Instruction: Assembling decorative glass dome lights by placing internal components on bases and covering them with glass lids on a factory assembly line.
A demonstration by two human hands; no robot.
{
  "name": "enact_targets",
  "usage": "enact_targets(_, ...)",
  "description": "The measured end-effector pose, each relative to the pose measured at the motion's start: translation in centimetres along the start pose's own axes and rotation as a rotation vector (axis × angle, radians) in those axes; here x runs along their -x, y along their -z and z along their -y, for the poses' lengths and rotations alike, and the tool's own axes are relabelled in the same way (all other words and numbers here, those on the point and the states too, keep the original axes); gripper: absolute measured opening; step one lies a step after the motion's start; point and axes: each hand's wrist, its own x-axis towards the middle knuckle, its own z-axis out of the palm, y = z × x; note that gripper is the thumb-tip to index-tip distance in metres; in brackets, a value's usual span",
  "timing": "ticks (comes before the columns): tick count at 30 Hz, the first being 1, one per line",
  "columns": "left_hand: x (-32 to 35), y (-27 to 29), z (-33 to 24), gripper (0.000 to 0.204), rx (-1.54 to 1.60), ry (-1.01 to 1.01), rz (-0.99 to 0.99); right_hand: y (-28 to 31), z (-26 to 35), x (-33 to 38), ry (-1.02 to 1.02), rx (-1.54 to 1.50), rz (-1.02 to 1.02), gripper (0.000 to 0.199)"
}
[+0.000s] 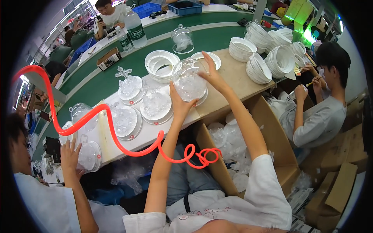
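Red hose [134, 153] foremost; gripping clear dome [189, 79] in left hand [180, 102], against splayed right hand [214, 76]; could drop it, snagging hose.

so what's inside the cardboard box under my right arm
The cardboard box holds clear plastic pieces, some seemingly bagged; the right forearm hides part, and anything deeper is covered.

White T-shirt [248, 211], 2 short sleeves [260, 178], pinkish front print [210, 213]; grey-blue trousers [202, 180]; 2 bare hands [180, 101].
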Motion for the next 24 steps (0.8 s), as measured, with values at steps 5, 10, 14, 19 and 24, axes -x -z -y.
enact_targets(5,-0.1,0.3,0.0,0.128,0.028,0.032,0.099,0.3,-1.2,2.6,-0.041,0.135,0.067,0.126)
enact_targets(10,0.1,0.4,0.6,0.131,0.018,0.032,0.149,-0.8,0.1,1.2,0.077,0.181,0.102,0.123)
enact_targets(14,0.2,0.1,0.8,0.129,0.01,0.019,0.143,-0.5,0.2,0.6,0.076,0.221,0.109,0.119)
enact_targets(19,0.2,0.2,0.9,0.128,0.033,0.035,0.147,-0.7,0.1,0.6,0.082,0.196,0.074,0.115)
enact_targets(24,0.2,0.2,1.0,0.127,0.028,0.024,0.134,-0.7,0.3,0.8,0.113,0.203,0.052,0.112)
